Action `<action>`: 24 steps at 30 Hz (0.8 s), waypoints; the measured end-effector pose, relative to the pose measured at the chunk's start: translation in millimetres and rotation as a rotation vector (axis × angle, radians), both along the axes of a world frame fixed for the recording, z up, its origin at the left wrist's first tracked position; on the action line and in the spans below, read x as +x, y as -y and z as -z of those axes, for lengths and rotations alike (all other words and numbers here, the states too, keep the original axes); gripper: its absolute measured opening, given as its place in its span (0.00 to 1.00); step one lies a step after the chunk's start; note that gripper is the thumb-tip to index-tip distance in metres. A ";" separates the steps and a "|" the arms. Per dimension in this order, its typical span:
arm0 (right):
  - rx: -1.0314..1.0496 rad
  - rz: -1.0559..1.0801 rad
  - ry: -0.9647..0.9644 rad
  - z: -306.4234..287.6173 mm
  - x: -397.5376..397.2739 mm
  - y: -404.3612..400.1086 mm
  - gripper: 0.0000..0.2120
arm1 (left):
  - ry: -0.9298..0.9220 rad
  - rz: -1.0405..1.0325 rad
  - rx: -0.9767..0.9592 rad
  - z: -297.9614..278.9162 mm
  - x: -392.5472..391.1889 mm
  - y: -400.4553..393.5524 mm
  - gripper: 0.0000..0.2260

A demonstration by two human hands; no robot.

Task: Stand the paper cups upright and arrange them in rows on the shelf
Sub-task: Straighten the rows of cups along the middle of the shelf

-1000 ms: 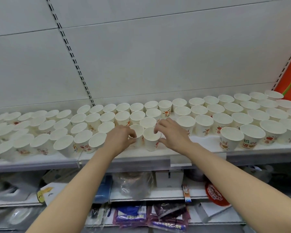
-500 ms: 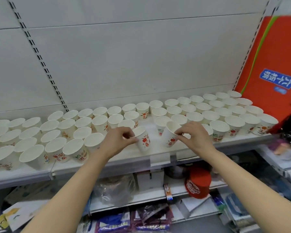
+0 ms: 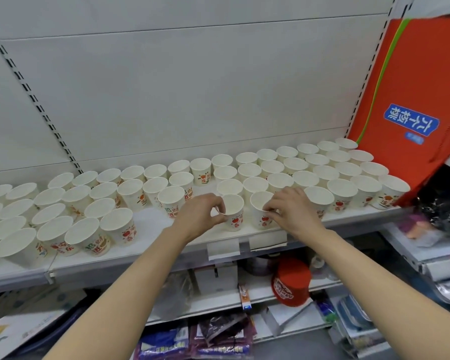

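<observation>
Several white paper cups with red fruit prints stand upright in rows along the white shelf. My left hand pinches the rim of one cup at the front middle. Beside it, my right hand pinches the rim of a second cup. Both cups stand upright on the shelf, close together, just left of the front row on the right. A looser group of cups fills the shelf's left part.
A red-orange carton with a blue label leans at the shelf's right end. Below the shelf lie a red tub, packets and boxes. Bare shelf surface shows in front of the two held cups and between the cup groups.
Both hands have carried their cups to the right, toward the right-hand rows. The cups, tilted half a second ago, now stand upright on the shelf. The view has shifted right.
</observation>
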State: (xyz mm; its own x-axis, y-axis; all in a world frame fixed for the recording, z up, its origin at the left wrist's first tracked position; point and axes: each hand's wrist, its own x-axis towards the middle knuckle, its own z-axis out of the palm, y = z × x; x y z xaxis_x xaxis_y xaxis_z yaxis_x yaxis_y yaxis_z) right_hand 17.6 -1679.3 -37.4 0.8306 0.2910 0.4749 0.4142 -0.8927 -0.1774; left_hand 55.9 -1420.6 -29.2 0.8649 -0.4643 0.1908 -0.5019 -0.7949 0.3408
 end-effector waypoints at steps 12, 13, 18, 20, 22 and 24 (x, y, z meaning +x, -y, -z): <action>-0.013 -0.119 -0.004 8.9 8.6 11.6 0.07 | 0.050 -0.017 -0.067 6.9 -11.8 27.9 0.07; -0.013 -0.126 -0.002 9.3 9.4 12.2 0.07 | 0.037 -0.014 -0.079 7.3 -12.2 27.9 0.06; -0.017 -0.160 0.021 9.1 12.2 12.7 0.06 | 0.028 -0.004 -0.101 7.3 -12.8 29.2 0.07; 0.025 -0.176 0.074 10.3 13.2 11.9 0.06 | 0.031 0.012 -0.112 8.9 -13.2 29.4 0.08; 0.080 -0.180 0.149 9.6 15.6 9.3 0.09 | 0.034 0.042 -0.146 9.4 -13.2 25.3 0.12; 0.114 -0.171 0.242 5.6 22.4 3.9 0.11 | 0.046 0.028 -0.190 3.3 -11.1 15.4 0.16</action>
